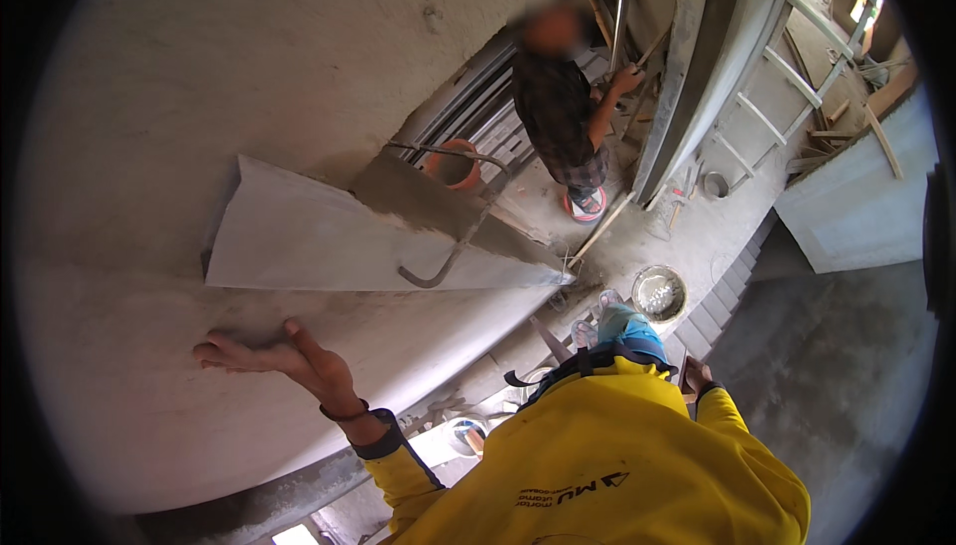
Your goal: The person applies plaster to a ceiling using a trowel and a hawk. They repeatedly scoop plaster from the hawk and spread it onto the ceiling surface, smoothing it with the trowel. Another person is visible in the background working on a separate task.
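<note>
My left hand (289, 358) reaches out to the left beside a smooth, pale plastered curved surface (299, 426). Its fingers are stretched out and the thumb stands apart, with nothing in it; whether the fingertips touch the plaster I cannot tell. Low at my right side is my right hand (698, 374), partly hidden by my yellow sleeve. Its fingers seem closed round a thin, dark-edged thing (684, 374) that I cannot make out. Just above the left hand lies a pale angled plaster face (329, 241), crossed by a bent metal bar (460, 244).
A round bucket (659, 293) with a wet greyish mix stands by my feet. Farther off, another person (558, 107) in a dark checked shirt holds a stick, near an orange bucket (453, 165). A ladder (787, 77) leans at the upper right; steps (712, 311) run down the right.
</note>
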`<move>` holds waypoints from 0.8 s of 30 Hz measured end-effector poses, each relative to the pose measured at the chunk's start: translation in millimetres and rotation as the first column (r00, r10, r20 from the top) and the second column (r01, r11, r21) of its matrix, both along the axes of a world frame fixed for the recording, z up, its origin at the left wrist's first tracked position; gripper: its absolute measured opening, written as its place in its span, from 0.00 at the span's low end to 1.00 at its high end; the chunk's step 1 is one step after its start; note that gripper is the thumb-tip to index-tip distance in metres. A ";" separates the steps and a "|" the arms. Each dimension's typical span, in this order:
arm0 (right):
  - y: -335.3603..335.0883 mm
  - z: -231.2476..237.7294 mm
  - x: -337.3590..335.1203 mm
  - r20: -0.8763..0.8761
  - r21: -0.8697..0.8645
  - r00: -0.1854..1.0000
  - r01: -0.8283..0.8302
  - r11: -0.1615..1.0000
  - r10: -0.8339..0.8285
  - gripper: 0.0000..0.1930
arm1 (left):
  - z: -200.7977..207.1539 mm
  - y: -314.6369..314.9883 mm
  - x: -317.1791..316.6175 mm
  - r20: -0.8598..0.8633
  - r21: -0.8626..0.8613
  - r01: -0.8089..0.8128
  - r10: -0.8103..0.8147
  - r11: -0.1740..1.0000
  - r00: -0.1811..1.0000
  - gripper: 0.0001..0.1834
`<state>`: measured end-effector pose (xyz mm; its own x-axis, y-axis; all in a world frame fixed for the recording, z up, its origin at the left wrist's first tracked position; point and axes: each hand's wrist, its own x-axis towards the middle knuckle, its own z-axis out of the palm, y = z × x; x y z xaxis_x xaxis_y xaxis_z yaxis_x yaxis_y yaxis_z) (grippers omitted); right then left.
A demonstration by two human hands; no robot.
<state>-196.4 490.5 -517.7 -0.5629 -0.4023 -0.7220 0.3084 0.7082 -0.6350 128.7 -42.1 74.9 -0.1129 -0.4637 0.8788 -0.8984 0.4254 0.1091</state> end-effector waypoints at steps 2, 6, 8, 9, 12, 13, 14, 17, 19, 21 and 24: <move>-8.6 2.9 2.3 0.041 0.006 0.998 0.041 0.999 -0.042 0.23 | -0.2 0.8 -2.8 0.015 -0.016 0.009 -0.009 1.000 1.000 0.46; -21.9 8.9 -22.0 -0.100 0.053 0.995 0.010 0.999 -0.005 0.21 | -23.1 -3.5 -7.2 0.038 -0.200 0.183 -0.179 0.963 0.983 0.35; -40.0 12.0 -44.1 -0.056 0.001 0.998 -0.007 1.000 0.007 0.20 | -40.3 5.5 -14.5 0.081 -0.321 0.246 -0.233 0.915 0.969 0.28; -53.5 15.3 -56.0 -0.088 -0.006 0.993 -0.074 0.997 0.073 0.20 | -53.4 15.1 -19.3 0.140 -0.304 0.252 -0.218 0.919 0.966 0.23; -79.4 34.0 -69.7 -0.112 -0.044 0.986 -0.125 0.991 0.120 0.20 | -73.3 40.6 -48.1 0.305 -0.130 0.387 -0.335 0.913 0.891 0.20; -85.4 35.8 -76.6 -0.116 -0.067 0.987 -0.118 0.991 0.109 0.20 | -74.4 42.9 -56.7 0.313 -0.090 0.407 -0.362 0.909 0.878 0.22; -88.6 34.7 -83.0 -0.139 -0.070 0.983 -0.128 0.989 0.118 0.20 | -74.2 43.8 -65.0 0.320 -0.050 0.424 -0.387 0.904 0.864 0.24; -85.5 26.4 -100.0 -0.190 -0.111 0.971 -0.165 0.980 0.142 0.20 | -70.5 38.2 -82.6 0.323 -0.009 0.433 -0.407 0.901 0.854 0.27; -73.2 9.6 -120.2 -0.206 -0.176 0.964 -0.207 0.962 0.170 0.21 | -68.5 33.4 -89.6 0.323 -0.013 0.428 -0.402 0.904 0.857 0.26; -99.4 29.6 -120.7 -0.186 -0.152 0.952 -0.274 0.950 0.245 0.20 | -55.6 33.3 -86.6 0.405 -0.025 0.400 -0.357 0.916 0.842 0.23; -98.2 33.0 -136.8 -0.279 -0.149 0.936 -0.262 0.954 0.213 0.19 | -53.9 30.2 -88.9 0.406 -0.043 0.409 -0.358 0.911 0.841 0.25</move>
